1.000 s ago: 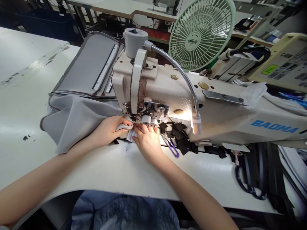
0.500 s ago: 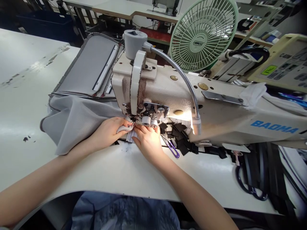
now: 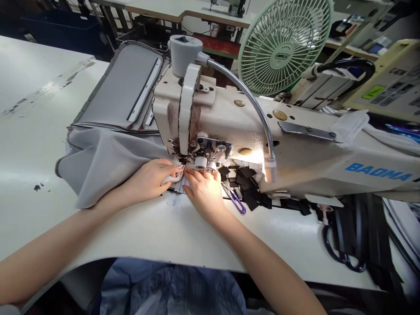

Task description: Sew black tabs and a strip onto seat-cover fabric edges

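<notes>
My left hand [image 3: 151, 176] is closed, pinching a folded edge of grey mesh fabric [image 3: 108, 159] just left of the needle area. The rest of that fabric spreads in loose folds to the left, touching my forearm. My right hand [image 3: 205, 190] lies with fingers stretched out under the lit head of the sewing machine [image 3: 226, 122]. Its fingertips rest by the presser foot, and a white strip [image 3: 180, 187] shows between the two hands. The needle and the exact stitching spot are hidden by machine parts and fingers.
Purple-handled thread snips [image 3: 238, 203] lie beside black fabric squares [image 3: 247, 186]. Grey panels with dark binding [image 3: 120, 87] sit behind the fabric. At the right are scissors [image 3: 344, 258] and black straps [image 3: 370, 236]. A green fan [image 3: 284, 54] stands behind the machine.
The whole view has shifted slightly. Both hands keep nearly the same place at the needle area, the left fingers still on the fabric edge.
</notes>
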### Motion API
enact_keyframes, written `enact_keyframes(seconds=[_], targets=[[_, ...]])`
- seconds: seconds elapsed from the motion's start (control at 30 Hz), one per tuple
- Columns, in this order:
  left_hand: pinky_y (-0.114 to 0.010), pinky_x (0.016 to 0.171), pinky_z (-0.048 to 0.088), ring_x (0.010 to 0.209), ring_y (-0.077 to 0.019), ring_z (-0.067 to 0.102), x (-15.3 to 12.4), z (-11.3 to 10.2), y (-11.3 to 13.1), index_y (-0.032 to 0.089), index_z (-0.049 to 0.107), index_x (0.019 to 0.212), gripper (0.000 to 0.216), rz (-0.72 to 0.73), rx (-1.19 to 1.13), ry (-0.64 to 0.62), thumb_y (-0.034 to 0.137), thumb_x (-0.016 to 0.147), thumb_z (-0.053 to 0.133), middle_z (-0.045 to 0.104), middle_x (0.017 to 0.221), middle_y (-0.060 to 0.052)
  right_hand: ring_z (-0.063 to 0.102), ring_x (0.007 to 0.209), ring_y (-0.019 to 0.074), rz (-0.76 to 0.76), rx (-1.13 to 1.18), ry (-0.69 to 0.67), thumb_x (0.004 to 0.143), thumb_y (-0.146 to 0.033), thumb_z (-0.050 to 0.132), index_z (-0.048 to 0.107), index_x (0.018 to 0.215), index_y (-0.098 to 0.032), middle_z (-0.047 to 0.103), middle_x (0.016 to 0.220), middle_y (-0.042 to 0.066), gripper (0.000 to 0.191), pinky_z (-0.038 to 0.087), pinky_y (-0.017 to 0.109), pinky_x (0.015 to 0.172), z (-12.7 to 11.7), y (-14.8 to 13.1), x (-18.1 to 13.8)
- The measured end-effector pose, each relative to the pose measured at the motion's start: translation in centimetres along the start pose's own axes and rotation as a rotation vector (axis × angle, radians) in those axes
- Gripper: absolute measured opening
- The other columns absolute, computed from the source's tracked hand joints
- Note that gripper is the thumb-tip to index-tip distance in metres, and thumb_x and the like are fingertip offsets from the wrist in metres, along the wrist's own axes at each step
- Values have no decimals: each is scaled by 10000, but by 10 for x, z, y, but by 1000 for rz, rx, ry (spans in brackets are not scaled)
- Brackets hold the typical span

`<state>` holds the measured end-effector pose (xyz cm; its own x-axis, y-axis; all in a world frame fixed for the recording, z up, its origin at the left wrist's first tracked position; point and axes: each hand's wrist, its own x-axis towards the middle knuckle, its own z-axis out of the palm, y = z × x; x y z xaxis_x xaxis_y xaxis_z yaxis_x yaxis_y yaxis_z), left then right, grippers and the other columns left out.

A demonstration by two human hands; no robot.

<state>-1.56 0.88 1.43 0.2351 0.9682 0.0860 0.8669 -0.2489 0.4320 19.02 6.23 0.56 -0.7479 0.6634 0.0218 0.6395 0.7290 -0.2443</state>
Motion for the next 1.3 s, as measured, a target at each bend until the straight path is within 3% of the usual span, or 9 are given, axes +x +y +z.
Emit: enact_keyframes(seconds=[0.07,0.17,0.33,0.53,0.73,0.97,1.2,1.3], targets=[[-321,897,489,1031,-193,599,0,-1,3,214,620,1184,414,38,85,-24,105,803,502,659,1052,-52,501,1159,218,3,-5,-2,999,-367,500,563,1346,-212,531,1385,47,385,317,448,1008,0,0,0],[-320,822,464,976,-201,590,2,-3,11,195,649,1077,390,90,224,-86,43,755,490,642,1027,-66,500,1162,210,4,-18,2,1004,-356,488,563,1343,-214,531,1387,22,375,309,442,1017,1,-1,1],[-322,821,432,1030,-212,574,3,-2,17,181,637,988,327,124,286,-63,22,736,504,638,1048,-64,519,1130,179,8,4,90,994,-363,504,589,1307,-225,583,1315,37,353,301,402,981,1,4,-6],[-345,858,440,1069,-224,566,0,2,8,191,610,1071,337,98,275,-76,84,762,529,616,1094,-67,555,998,150,160,115,71,984,-320,517,727,1028,-315,658,1032,-4,215,301,324,809,-1,10,-12],[-324,823,428,1010,-211,564,0,0,9,183,611,981,276,112,261,-47,64,747,526,628,1021,-64,538,1085,150,121,272,142,1003,-341,505,704,1156,-325,640,1221,-16,251,312,339,927,11,4,-6],[-315,806,434,982,-208,563,2,-2,12,170,583,850,181,123,219,-20,52,737,505,615,966,-64,539,1153,128,61,265,137,1003,-297,510,675,1203,-294,607,1289,-21,260,324,324,992,20,3,0],[-329,815,481,987,-213,587,-1,3,4,172,598,890,148,70,255,-46,111,773,533,622,1038,-70,549,1107,129,-1,151,195,1040,-294,385,620,1286,-272,580,1328,-1,341,321,331,949,6,3,-3],[-342,848,499,1020,-222,599,-1,7,1,177,635,1012,251,43,199,-31,131,795,517,642,1059,-77,525,1144,153,-24,65,125,1027,-304,428,607,1303,-253,546,1370,5,333,338,331,962,3,3,-3]])
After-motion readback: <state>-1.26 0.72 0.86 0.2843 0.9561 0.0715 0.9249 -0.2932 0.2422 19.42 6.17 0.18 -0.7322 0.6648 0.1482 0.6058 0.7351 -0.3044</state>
